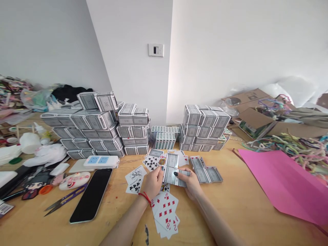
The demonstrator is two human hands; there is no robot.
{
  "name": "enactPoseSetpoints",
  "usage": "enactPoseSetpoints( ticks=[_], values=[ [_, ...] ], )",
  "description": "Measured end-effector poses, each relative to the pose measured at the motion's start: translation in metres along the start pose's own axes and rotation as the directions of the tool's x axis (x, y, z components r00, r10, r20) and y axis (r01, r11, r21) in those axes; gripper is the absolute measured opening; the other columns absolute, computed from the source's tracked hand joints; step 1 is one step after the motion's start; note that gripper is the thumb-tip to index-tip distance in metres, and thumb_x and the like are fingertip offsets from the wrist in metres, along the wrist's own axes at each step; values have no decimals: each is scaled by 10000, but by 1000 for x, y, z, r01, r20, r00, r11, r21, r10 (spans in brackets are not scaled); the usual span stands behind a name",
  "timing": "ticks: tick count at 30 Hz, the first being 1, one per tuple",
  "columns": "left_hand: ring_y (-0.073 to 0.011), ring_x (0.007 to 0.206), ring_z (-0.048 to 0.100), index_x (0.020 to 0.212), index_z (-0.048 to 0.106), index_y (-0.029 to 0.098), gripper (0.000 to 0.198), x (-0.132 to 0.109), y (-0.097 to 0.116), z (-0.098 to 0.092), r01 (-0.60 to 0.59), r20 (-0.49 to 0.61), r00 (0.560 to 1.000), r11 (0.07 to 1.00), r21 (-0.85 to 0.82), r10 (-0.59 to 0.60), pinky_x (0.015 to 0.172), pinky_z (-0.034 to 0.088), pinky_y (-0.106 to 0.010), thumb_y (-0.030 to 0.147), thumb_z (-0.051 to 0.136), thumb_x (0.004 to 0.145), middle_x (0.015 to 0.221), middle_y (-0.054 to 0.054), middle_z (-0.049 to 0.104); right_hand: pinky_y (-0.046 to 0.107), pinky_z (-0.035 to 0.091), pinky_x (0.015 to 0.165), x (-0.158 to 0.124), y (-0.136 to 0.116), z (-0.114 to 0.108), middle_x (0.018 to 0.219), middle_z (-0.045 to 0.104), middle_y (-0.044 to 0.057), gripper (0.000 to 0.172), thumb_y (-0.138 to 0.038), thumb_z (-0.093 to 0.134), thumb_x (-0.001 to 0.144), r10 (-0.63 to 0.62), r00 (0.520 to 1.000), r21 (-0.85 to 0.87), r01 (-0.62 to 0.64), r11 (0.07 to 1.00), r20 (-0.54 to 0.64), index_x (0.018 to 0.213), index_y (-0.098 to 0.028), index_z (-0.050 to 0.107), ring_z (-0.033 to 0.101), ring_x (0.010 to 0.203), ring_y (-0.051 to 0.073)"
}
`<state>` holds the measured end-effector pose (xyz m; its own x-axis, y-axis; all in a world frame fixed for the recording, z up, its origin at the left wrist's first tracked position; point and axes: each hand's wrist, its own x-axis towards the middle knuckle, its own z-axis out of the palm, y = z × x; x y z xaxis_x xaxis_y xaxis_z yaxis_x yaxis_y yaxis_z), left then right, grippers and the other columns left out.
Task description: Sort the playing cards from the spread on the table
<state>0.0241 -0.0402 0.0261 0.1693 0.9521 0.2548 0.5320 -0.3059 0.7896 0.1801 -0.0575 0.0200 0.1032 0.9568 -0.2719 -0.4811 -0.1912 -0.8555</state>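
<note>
Between both hands is a piece built from grey-backed playing cards (171, 167), held above the table with its patterned backs showing. My left hand (153, 182), with a red string at the wrist, pinches the piece's left edge. On the right side, my right hand (188, 181) grips it, thumb lying over the front. Loose playing cards (166, 212) lie face up below the hands, an eight of diamonds among them. More face-up cards (135, 178) lie to the left. Just right of my right hand rests an L-shaped folded-card piece (205, 171).
Stacked card blocks stand at the left (89, 133), centre-left (133, 130) and right (205, 128). Card boxes (165, 140) stand between them. Nearer left are a phone (92, 194), purple-handled snips (66, 200) and a white power strip (101, 161). Pink paper (282, 184) and yarn (294, 143) lie right.
</note>
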Motion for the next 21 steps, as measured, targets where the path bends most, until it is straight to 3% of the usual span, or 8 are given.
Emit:
enactPoseSetpoints(
  ticks=[12, 21],
  values=[
    [-134, 496, 447, 619, 405, 207, 231, -1, -8, 3, -40, 4, 999, 998, 53, 40, 494, 282, -231, 285, 317, 818, 508, 19, 450, 263, 421, 531, 1, 2, -2, 601, 619, -2, 371, -269, 790, 420, -38, 999, -15, 38, 999, 0, 676, -160, 545, 556, 523, 147],
    [-133, 494, 452, 651, 444, 205, 236, -1, -10, 2, 23, 27, 999, 998, -58, -22, 505, 310, -230, 329, 330, 817, 502, 26, 448, 267, 428, 551, 5, 9, -3, 621, 621, 2, 358, -295, 777, 447, -84, 996, -59, 82, 995, -31, 693, -161, 554, 557, 556, 150]
  ],
)
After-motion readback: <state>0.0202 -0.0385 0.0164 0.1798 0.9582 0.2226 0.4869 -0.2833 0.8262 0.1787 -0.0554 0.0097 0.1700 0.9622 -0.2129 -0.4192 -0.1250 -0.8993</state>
